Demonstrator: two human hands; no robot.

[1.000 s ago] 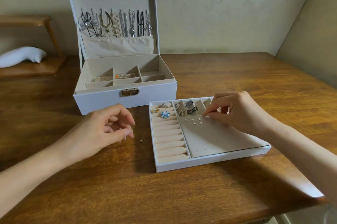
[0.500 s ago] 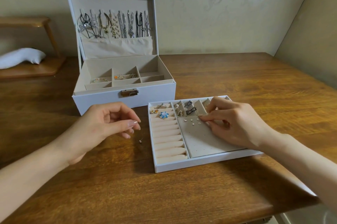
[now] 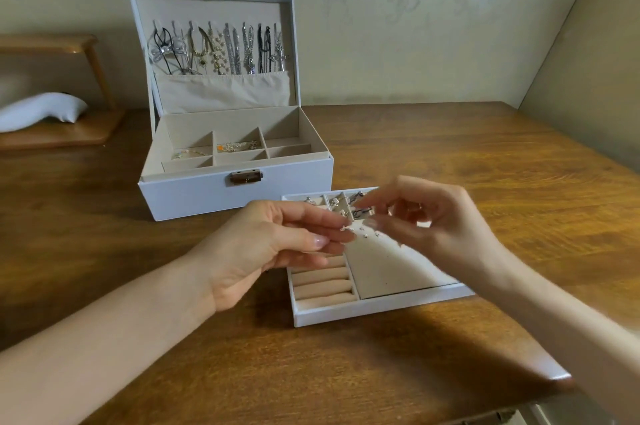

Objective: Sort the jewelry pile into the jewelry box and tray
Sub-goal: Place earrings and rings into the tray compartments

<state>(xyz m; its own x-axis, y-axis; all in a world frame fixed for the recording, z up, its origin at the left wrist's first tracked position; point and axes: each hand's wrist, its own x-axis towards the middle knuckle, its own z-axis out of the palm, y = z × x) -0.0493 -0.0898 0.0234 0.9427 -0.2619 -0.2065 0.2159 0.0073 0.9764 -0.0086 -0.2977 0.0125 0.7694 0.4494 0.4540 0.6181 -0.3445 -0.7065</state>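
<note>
Hands nearly meet over tray [image 3: 381,307]: L hand [image 3: 277,244] pinches what looks like tiny stud [image 3: 346,229]; R hand [image 3: 436,227] just beside, blurred, can't tell if gripping. Prob. v. light, stiff, slippery; take by head w/ fingertips.

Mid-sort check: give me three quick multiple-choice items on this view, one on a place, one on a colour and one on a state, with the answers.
1. Where does the tray stand relative to the jewelry box?
A. inside it
B. in front of it, toward the person's right
C. behind it

2. What colour is the jewelry box outside?
A. white
B. black
C. red

3. How is the lid?
A. shut and latched
B. taken off and laid flat
C. open, standing upright

Answers:
1 B: the tray sits on the table before the box's front right corner.
2 A: its front wall is white.
3 C: the lid stands up with necklaces hanging inside it.
</note>
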